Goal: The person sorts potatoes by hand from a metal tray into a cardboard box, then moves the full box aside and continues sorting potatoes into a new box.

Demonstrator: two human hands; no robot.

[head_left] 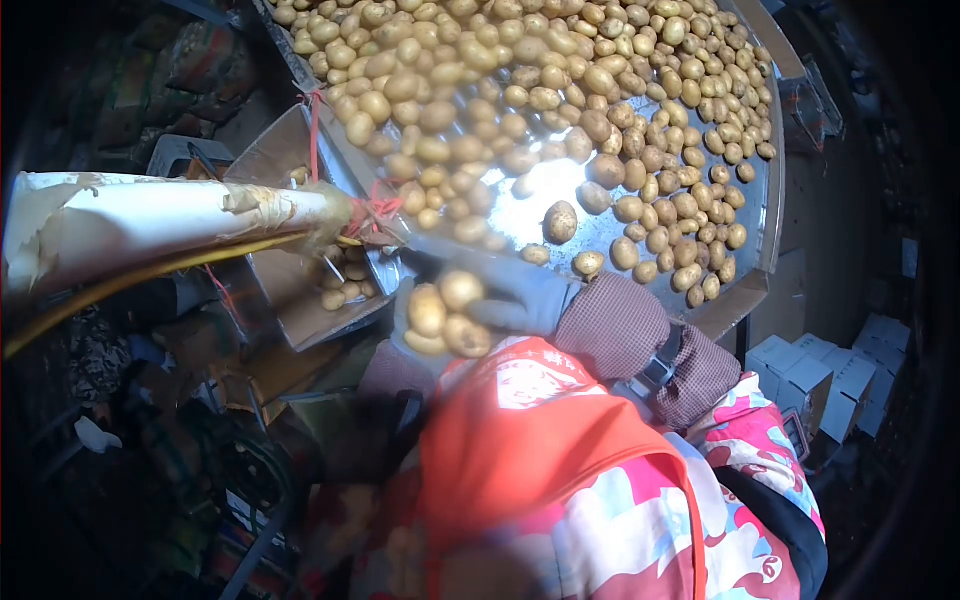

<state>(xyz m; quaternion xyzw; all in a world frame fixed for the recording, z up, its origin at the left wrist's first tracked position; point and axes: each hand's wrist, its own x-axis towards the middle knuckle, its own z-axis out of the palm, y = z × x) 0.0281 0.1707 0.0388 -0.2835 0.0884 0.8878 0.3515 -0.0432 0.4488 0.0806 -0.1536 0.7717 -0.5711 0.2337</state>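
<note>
Several potatoes (pixel 427 311) are bunched together close to my chest, cupped between my two gloved hands. My right hand (pixel 530 296), in a grey glove, reaches in from the right with its fingers curled against the potatoes. On the other side my left hand (pixel 402 318), also gloved, supports the bunch; most of its fingers are hidden behind the potatoes. Just beyond my hands lies a metal sorting table (pixel 520 215) heaped with loose potatoes (pixel 600 80). A single larger potato (pixel 560 222) rests near its front edge.
A white pole (pixel 180 215) wrapped in peeling tape juts in from the left, with a yellow cable (pixel 150 283) beneath it. Left of the table hangs an open cardboard box (pixel 290 285) with potatoes inside. White boxes (pixel 790 375) stand at lower right. Red string (pixel 316 130) ties the table's corner.
</note>
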